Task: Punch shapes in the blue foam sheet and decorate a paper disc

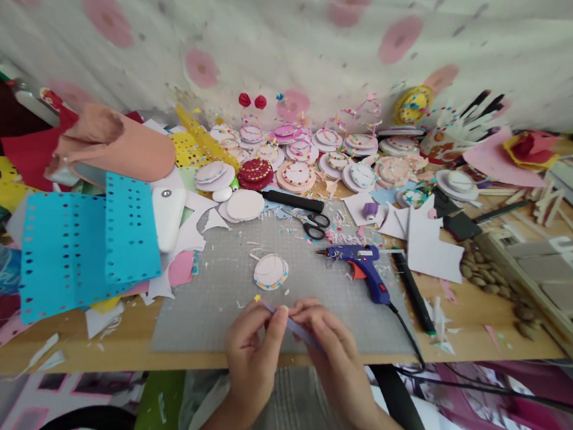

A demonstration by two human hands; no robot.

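Between my two hands, near the table's front edge, is a thin lilac strip (304, 334) that looks like paper or foam. My left hand (253, 348) pinches it between thumb and finger, with a small yellow star (257, 298) at the strip's upper left end. My right hand (331, 351) has its fingers closed on the same strip, farther to the right. Just beyond my hands, a small white disc piece (270, 271) with a coloured dotted rim lies on the grey cutting mat (213, 295). To the right of it rests a blue glue gun (358, 259).
Black-handled scissors (315, 224) and a black stick (293, 201) lie behind the disc piece. Several decorated discs (297, 174) crowd the back. Blue dotted sheets (83, 246) cover the left. A glue gun cord (407, 331) drops over the front edge. Nuts (487, 271) lie at right.
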